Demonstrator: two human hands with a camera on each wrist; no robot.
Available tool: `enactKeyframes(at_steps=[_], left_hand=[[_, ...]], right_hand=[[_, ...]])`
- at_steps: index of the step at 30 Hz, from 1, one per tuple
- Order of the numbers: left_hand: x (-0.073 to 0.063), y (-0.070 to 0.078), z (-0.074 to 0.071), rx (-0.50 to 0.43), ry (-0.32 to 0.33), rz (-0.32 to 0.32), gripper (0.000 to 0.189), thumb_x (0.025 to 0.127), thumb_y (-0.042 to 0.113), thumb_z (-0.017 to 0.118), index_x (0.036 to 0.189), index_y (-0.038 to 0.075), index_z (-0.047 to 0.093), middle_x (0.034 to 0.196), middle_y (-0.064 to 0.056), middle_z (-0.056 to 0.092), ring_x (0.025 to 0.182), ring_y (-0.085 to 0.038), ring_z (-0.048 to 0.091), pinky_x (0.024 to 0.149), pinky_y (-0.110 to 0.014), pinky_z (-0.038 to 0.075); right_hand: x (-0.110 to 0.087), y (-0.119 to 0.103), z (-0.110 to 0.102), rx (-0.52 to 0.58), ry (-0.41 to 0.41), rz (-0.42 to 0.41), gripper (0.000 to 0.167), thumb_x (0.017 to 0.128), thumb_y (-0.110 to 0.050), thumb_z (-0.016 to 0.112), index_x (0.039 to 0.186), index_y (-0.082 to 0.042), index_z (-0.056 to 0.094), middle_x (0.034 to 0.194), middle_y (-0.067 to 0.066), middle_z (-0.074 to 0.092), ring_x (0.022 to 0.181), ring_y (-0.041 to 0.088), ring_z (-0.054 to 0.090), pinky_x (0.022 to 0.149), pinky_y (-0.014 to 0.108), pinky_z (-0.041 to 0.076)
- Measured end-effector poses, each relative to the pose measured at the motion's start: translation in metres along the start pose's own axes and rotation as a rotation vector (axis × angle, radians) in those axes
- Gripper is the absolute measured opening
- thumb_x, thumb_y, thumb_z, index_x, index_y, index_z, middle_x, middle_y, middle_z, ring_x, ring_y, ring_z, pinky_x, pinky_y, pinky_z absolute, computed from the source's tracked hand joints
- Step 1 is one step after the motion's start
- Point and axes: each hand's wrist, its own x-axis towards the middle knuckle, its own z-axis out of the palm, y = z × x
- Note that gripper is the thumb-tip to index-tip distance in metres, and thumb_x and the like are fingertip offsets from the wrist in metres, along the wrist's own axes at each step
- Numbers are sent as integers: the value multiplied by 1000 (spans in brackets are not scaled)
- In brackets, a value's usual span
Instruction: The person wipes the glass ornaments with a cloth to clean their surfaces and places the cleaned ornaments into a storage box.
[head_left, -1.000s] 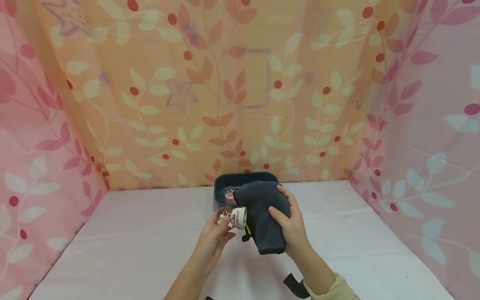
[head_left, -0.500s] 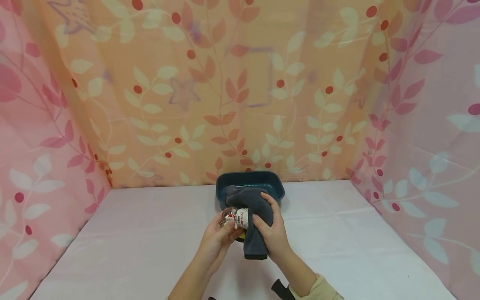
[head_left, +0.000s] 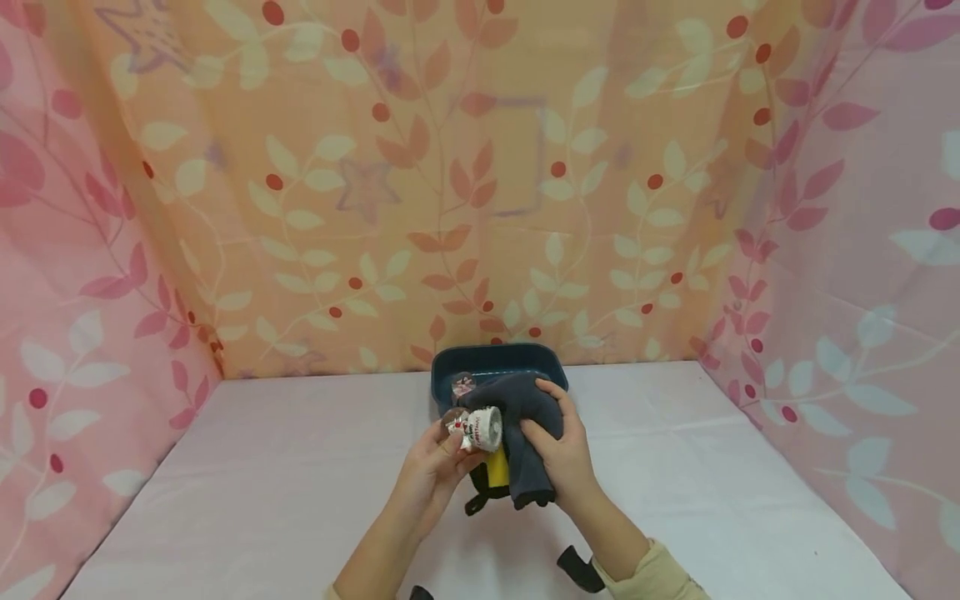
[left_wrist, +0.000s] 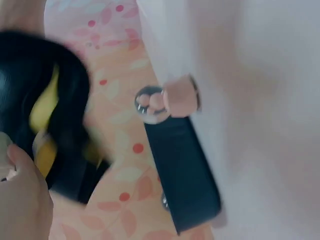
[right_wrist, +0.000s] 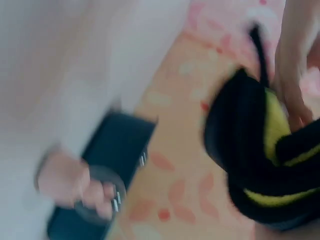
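My left hand (head_left: 423, 471) holds a small snow globe (head_left: 483, 428) on its side, its white lettered base turned right. Beside that base, my right hand (head_left: 566, 450) grips a dark grey cloth (head_left: 528, 404), thumb on the near face and fingers behind. The cloth's yellow side and black hanging loop (head_left: 475, 505) show below the globe. In the right wrist view the bunched cloth (right_wrist: 240, 135) largely hides the held globe. Another snow globe (left_wrist: 181, 97), with a pink base, stands upright on the table just in front of a dark blue basin (left_wrist: 182, 165).
The basin (head_left: 517, 354) stands at the back of the white table (head_left: 300, 483), close to the patterned curtain (head_left: 420, 192). A shiny round piece (left_wrist: 165, 201) peeks over its rim. A black piece (head_left: 580, 569) sits by the right forearm.
The right hand brings the cloth left against the globe's base, then draws it slightly back to the right. The base's underside and more of the yellow side now show. The left hand keeps its grip.
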Motion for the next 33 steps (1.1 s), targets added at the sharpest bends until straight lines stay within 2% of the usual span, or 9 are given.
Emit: enactKeyframes(at_steps=[5, 10, 15, 20, 23, 28, 30, 33], left_hand=[[14, 12, -4, 59, 93, 44, 43, 100, 5, 47, 136, -11, 30, 114, -9, 48, 88, -16, 54, 86, -27, 50], [38, 17, -9, 178, 170, 73, 39, 96, 0, 52, 131, -8, 37, 116, -12, 50, 86, -13, 56, 80, -25, 51], [68, 13, -16, 364, 178, 109, 42, 91, -3, 60, 130, -4, 43, 118, -16, 56, 94, -12, 57, 79, -27, 52], [99, 4, -23, 541, 157, 93, 50, 85, -5, 67, 131, -4, 48, 108, -16, 56, 88, -15, 55, 74, -26, 52], [114, -1, -25, 601, 141, 83, 51, 84, -7, 68, 131, -4, 49, 114, -20, 56, 87, -17, 54, 72, -28, 51], [138, -10, -31, 657, 156, 53, 56, 82, -9, 70, 133, -6, 47, 134, -25, 52, 70, -16, 55, 63, -29, 51], [147, -15, -35, 679, 171, 47, 57, 81, -9, 71, 133, -7, 48, 136, -25, 51, 65, -15, 53, 60, -29, 51], [156, -22, -38, 720, 183, 42, 57, 79, -8, 73, 132, -7, 50, 135, -24, 52, 69, -14, 53, 59, -30, 51]], right_hand=[[1, -18, -19, -90, -27, 5, 53, 94, 0, 54, 143, -12, 39, 147, 18, 31, 115, 37, 52, 81, 29, 53], [3, -33, -36, -157, -13, 0, 56, 94, 4, 53, 145, -13, 37, 147, 17, 31, 118, 39, 51, 82, 29, 52], [2, -40, -51, -201, 30, 37, 58, 94, 3, 53, 146, -17, 36, 150, 14, 26, 121, 39, 48, 82, 29, 52], [-2, -37, -63, -213, 83, 82, 58, 96, 1, 52, 147, -17, 34, 151, 15, 25, 124, 39, 44, 83, 29, 52], [-2, -34, -68, -234, 104, 99, 57, 95, 0, 53, 147, -17, 35, 152, 15, 26, 127, 39, 41, 86, 31, 52], [0, -27, -76, -248, 133, 145, 57, 95, -1, 54, 146, -19, 36, 152, 14, 25, 128, 39, 41, 88, 36, 51], [0, -23, -79, -247, 139, 163, 58, 94, -1, 54, 146, -19, 36, 153, 15, 25, 128, 39, 42, 88, 38, 51], [-1, -18, -83, -251, 146, 176, 58, 94, -1, 55, 145, -19, 37, 153, 16, 25, 128, 40, 42, 90, 39, 50]])
